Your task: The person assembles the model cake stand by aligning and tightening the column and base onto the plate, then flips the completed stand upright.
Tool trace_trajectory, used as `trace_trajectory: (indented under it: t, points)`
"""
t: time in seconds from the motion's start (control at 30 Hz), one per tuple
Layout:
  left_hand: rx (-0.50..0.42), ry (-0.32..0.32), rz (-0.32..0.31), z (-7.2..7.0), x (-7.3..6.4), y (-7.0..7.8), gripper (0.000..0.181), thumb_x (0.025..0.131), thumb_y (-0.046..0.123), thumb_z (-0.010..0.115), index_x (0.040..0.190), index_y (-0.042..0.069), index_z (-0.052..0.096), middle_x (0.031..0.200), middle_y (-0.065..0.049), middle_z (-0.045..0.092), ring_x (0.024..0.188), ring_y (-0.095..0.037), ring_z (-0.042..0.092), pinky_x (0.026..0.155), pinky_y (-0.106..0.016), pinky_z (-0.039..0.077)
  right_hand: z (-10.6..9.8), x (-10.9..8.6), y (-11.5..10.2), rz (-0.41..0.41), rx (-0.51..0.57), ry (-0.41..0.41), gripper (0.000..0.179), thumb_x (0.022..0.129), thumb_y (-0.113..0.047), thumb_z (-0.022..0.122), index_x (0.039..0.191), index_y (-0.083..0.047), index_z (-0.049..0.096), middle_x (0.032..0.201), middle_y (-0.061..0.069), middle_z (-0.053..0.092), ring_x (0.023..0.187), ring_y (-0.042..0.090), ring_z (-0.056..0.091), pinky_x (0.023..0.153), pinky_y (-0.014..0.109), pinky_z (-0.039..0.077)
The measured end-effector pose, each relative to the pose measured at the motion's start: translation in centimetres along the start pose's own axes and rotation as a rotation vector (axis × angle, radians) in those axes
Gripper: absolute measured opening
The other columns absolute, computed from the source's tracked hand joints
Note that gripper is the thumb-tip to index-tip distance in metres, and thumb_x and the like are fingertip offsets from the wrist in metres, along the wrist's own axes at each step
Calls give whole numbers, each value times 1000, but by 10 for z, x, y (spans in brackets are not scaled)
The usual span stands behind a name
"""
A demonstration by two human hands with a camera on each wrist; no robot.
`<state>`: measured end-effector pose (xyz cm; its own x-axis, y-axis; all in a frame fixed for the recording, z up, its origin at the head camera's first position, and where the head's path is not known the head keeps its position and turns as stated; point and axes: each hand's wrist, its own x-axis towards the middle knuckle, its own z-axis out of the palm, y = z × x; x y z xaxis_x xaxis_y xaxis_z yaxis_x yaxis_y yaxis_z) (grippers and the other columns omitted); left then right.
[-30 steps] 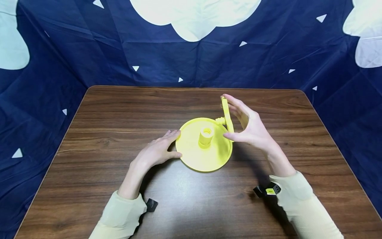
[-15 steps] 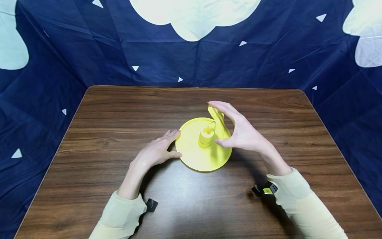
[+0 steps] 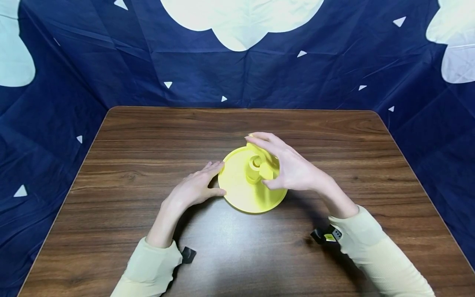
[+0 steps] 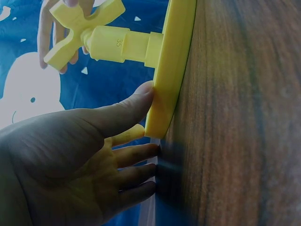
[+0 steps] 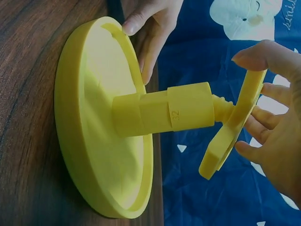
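Note:
A yellow round base (image 3: 237, 196) with a raised rim lies flat on the table, and a hollow yellow post (image 5: 164, 110) stands at its middle. My left hand (image 3: 194, 185) rests at the base's left edge, thumb and fingers spread, touching the rim. Above the post, my right hand (image 3: 297, 167) holds a yellow cross-shaped piece (image 4: 77, 30) between thumb and fingers. In the right wrist view its threaded stem (image 5: 223, 108) meets the post's open end, with the cross piece tilted. How deep the stem sits is hidden.
The brown wooden table (image 3: 148, 144) spreads out on all sides of the base. Dark blue cloth (image 3: 208, 74) with white cloud and triangle shapes hangs behind the table and at its sides.
My right hand has carried the cross piece leftward from the base's right rim to over the post, turning its stem down to the post's mouth. The left hand and the base have stayed put.

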<state>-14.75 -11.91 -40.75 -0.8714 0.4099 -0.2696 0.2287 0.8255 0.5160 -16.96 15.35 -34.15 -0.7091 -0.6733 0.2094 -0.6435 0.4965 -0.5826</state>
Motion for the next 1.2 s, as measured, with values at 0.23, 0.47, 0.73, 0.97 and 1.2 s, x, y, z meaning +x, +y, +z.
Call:
trace_trajectory:
  t: [0.23, 0.47, 0.73, 0.97, 1.2]
  points:
    - [6, 1, -3, 0, 0, -1, 81, 86, 45, 64, 151, 21, 23, 158, -3, 22, 147, -26, 16, 115, -54, 23, 5, 4, -10, -92, -207, -65, 100, 61, -12, 74, 149, -29, 29, 149, 0, 32, 137, 21, 31, 112, 49, 27]
    - [4, 2, -13, 1, 0, -2, 81, 86, 46, 64, 151, 22, 23, 158, -1, 22, 148, -25, 16, 116, -53, 23, 12, 8, -13, -206, -343, -77, 96, 60, -13, 74, 147, -24, 34, 145, 8, 38, 134, 25, 36, 117, 54, 15]
    - [3, -6, -16, -1, -2, 0, 82, 85, 47, 64, 151, 23, 22, 158, -2, 21, 148, -25, 15, 115, -54, 23, 16, 9, -16, -213, -388, -116, 93, 60, -11, 75, 145, -24, 38, 145, 9, 37, 135, 27, 36, 116, 58, 14]
    - [13, 0, -10, -1, -2, 0, 81, 85, 46, 65, 151, 22, 23, 158, -3, 22, 147, -26, 17, 114, -56, 24, 19, 8, -17, -216, -443, -154, 85, 64, -14, 74, 142, -23, 43, 145, 7, 42, 137, 22, 36, 114, 59, 16]
    - [13, -3, -11, -1, 0, 0, 81, 86, 45, 64, 151, 22, 22, 158, -2, 21, 147, -27, 16, 114, -57, 24, 17, 1, -13, -232, -338, -51, 76, 72, -29, 75, 141, -19, 45, 149, 7, 38, 139, 27, 32, 115, 56, 19]
